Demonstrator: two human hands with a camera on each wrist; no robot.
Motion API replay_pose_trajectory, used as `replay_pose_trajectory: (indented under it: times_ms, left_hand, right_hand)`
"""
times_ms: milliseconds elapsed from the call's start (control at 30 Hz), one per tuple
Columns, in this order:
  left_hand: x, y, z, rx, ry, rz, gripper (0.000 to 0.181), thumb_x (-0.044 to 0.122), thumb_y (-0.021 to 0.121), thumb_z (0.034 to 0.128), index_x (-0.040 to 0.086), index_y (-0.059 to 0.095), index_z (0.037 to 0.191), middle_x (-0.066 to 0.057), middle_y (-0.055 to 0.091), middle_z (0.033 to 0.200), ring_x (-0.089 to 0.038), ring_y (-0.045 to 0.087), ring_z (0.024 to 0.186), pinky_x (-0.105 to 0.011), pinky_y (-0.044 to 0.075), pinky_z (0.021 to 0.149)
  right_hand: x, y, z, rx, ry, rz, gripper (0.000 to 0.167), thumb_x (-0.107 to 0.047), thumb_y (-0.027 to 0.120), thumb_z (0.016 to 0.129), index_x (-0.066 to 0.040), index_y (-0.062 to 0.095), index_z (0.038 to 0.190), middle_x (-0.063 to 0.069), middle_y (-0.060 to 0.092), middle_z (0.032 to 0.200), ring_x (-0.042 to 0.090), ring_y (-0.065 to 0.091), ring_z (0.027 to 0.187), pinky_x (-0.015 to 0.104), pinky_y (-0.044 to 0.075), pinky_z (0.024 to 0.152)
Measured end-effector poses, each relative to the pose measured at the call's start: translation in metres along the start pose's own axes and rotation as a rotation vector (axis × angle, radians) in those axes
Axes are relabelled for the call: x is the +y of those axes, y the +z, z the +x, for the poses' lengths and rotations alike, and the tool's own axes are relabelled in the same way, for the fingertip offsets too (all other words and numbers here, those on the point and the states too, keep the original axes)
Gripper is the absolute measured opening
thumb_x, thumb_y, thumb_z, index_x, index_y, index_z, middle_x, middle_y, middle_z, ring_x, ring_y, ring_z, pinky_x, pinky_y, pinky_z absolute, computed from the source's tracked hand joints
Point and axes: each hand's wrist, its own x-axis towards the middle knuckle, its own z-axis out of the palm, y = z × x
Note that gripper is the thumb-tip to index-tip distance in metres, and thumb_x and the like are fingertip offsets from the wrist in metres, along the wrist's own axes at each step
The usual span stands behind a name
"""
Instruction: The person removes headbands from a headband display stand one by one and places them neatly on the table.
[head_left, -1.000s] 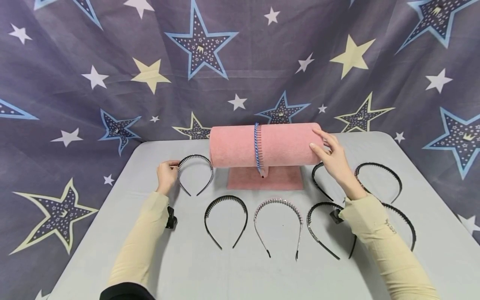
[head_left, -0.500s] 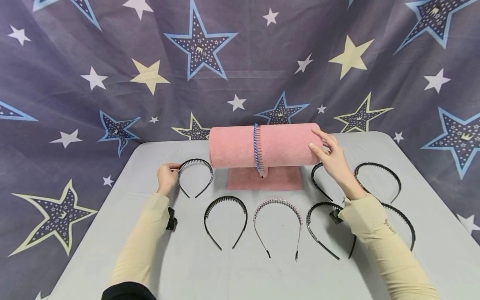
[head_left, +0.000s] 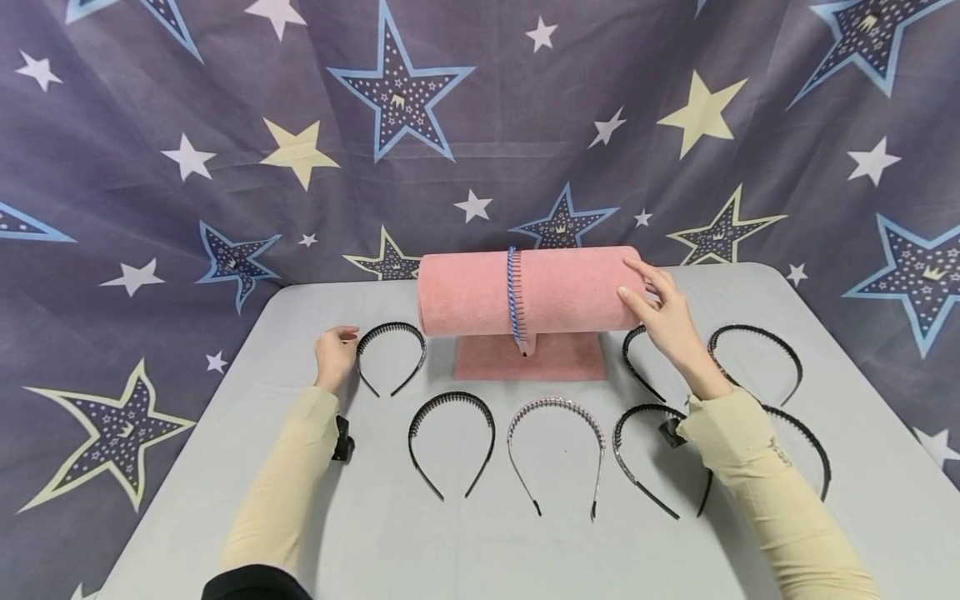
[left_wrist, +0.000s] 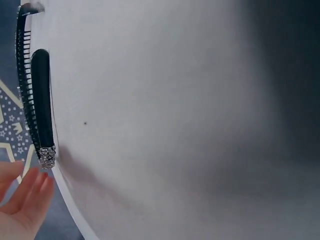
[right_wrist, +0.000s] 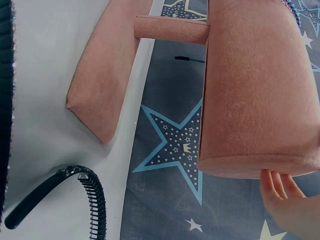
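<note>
Low on the table at the left, my left hand is beside a black toothed headband. In the left wrist view its fingertips are just apart from the headband's glittery part, with nothing held. A pink, roll-shaped headband stand stands at the back centre. My right hand holds the roll's right end, thumb at the front and a finger higher up. The right wrist view shows other fingertips touching the end face. A blue headband is around the roll's middle.
Black headbands lie in front and at the right, with a silvery pink headband at front centre. My right forearm hides parts of several. A star-patterned curtain hangs behind the grey table.
The headband by my left hand has come down at its top and lies flatter. My left fingers have let go of it. The right hand and the pink stand stay in place.
</note>
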Motion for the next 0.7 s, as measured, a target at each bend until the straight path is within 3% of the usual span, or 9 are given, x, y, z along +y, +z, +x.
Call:
replay_pose_trajectory:
  times_ms: [533, 700]
  left_hand:
    - [0.019, -0.011, -0.015, 0.035, 0.041, -0.094, 0.025, 0.005, 0.055, 0.0838, -0.003, 0.061, 0.107, -0.020, 0.063, 0.099, -0.033, 0.060, 0.087, -0.040, 0.049, 0.073]
    - [0.028, -0.015, -0.025, 0.069, 0.060, -0.151, 0.024, 0.006, 0.056, 0.0825, -0.002, 0.063, 0.104, -0.018, 0.064, 0.097, -0.029, 0.061, 0.084, -0.026, 0.049, 0.067]
  right_hand:
    - [0.001, 0.000, 0.000, 0.009, -0.002, 0.018, 0.041, 0.000, 0.051, 0.087, 0.007, 0.042, 0.126, 0.009, 0.039, 0.115, 0.006, 0.043, 0.097, 0.009, 0.041, 0.083]
    - [0.001, 0.000, 0.000, 0.010, -0.003, 0.009, 0.041, 0.000, 0.052, 0.087, 0.007, 0.042, 0.126, 0.009, 0.039, 0.114, 0.005, 0.043, 0.097, 0.008, 0.041, 0.083]
